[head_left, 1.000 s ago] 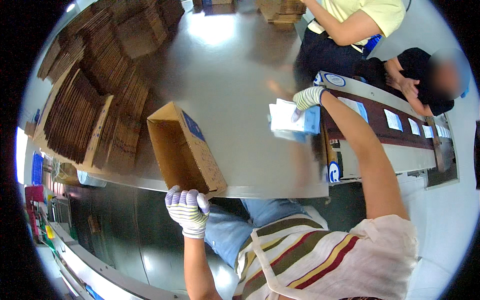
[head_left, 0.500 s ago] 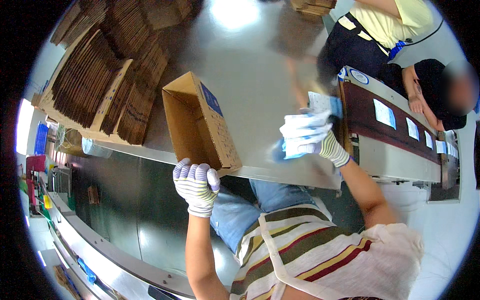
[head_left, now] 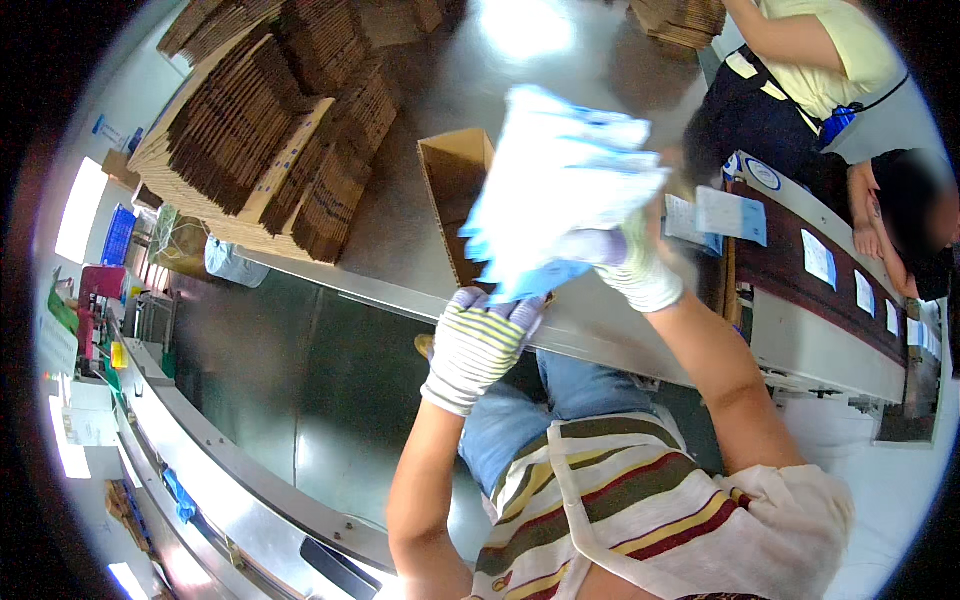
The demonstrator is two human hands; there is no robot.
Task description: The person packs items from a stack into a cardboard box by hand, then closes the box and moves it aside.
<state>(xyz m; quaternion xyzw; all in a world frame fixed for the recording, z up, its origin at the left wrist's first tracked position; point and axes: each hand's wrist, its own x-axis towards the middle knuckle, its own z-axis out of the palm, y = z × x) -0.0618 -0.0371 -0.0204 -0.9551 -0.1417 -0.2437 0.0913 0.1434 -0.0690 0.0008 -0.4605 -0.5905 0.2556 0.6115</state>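
My right hand [head_left: 632, 262], in a striped knit glove, is closed on a fanned bundle of white and blue packets [head_left: 570, 185], raised in front of an open cardboard box [head_left: 455, 150]. The bundle hides most of the box. At the box's near edge, my left hand [head_left: 478, 340], gloved alike, is closed with its fingers curled over the rim. The lower packets reach down to its fingertips and partly cover them.
Rows of folded cardboard boxes [head_left: 250, 140] stand at the table's left. On the right, a dark conveyor belt [head_left: 790, 262] carries packets, with a few packets [head_left: 732, 215] at its near end. Two other people are beside it. More flat cardboard [head_left: 685, 20] lies at the back.
My right hand has brought the packets leftward and up from near the belt's end to in front of the box. The left hand stays at the box's rim. The view has shifted.
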